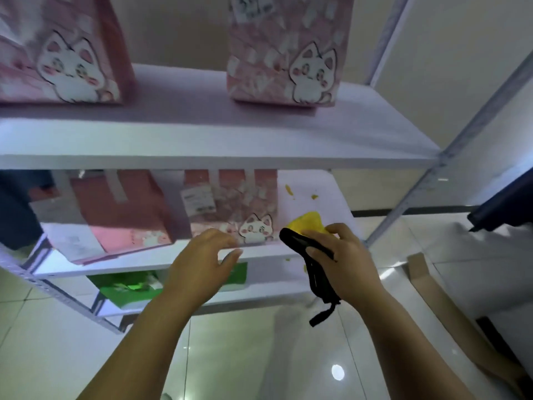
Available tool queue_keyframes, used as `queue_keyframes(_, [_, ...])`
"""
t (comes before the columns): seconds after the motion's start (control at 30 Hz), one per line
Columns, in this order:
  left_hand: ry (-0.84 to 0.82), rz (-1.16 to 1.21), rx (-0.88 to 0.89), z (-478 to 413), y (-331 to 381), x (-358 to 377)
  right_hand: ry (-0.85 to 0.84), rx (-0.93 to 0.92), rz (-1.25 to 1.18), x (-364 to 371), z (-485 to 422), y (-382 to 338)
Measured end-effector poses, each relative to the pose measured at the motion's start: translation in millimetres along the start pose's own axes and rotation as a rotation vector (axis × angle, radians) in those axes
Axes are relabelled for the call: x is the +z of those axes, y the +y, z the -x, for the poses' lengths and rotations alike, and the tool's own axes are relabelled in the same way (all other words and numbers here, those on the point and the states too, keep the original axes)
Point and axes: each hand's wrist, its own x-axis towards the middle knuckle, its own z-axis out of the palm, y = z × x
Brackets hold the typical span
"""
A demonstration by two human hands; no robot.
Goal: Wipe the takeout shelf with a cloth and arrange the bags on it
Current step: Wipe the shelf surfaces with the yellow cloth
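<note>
A white metal-framed takeout shelf (202, 157) fills the view. Two pink cat-print bags (66, 53) (285, 50) stand on its upper board. On the middle board (305, 192) stand a plain pink bag (121, 209) and a pink cat-print bag (233, 206) with a receipt. My right hand (343, 255) grips a yellow cloth (310, 223) at the right end of that board, along with a black strap (317, 272) that hangs below the hand. My left hand (202, 261) hovers with spread fingers at the front edge, just before the cat-print bag. Yellow stains (290, 192) dot the board.
A green bag (138, 284) lies on the lowest board. A flat piece of cardboard (450, 310) rests on the glossy tiled floor at right. A dark object (504, 209) juts in at the right edge. A slanted metal upright (432, 174) frames the shelf's right side.
</note>
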Motion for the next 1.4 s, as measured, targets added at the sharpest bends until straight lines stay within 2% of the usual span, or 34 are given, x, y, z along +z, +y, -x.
queue_keyframes(0.27, [-0.202, -0.019, -0.085, -2, 18, 88, -0.111, 0.184, 0.070, 4, 5, 92])
queue_keyframes(0.6, [-0.423, -0.073, -0.085, -70, -16, 176, -0.111, 0.333, 0.150, 60, -66, 150])
queue_keyframes(0.83, [-0.486, -0.103, -0.077, -101, -27, 238, -0.102, 0.282, 0.235, 94, -112, 184])
queue_keyframes(0.97, [-0.459, -0.132, -0.054, -109, -29, 269, -0.129, 0.146, 0.101, 105, -136, 199])
queue_keyframes(1.1, [-0.324, -0.134, -0.078, -107, -36, 294, -0.296, -0.033, -0.048, 125, -153, 210])
queue_keyframes(1.17, [-0.276, -0.166, -0.070, -104, -38, 303, -0.362, -0.085, 0.012, 139, -160, 221])
queue_keyframes(1.23, [-0.206, -0.244, -0.033, -103, -38, 311, -0.385, -0.139, 0.197, 151, -163, 235])
queue_keyframes(1.3, [-0.130, -0.313, -0.025, -104, -36, 317, -0.303, -0.246, 0.331, 162, -159, 243])
queue_keyframes(1.4, [-0.029, -0.367, 0.003, -101, -34, 326, -0.096, -0.425, 0.399, 177, -154, 251])
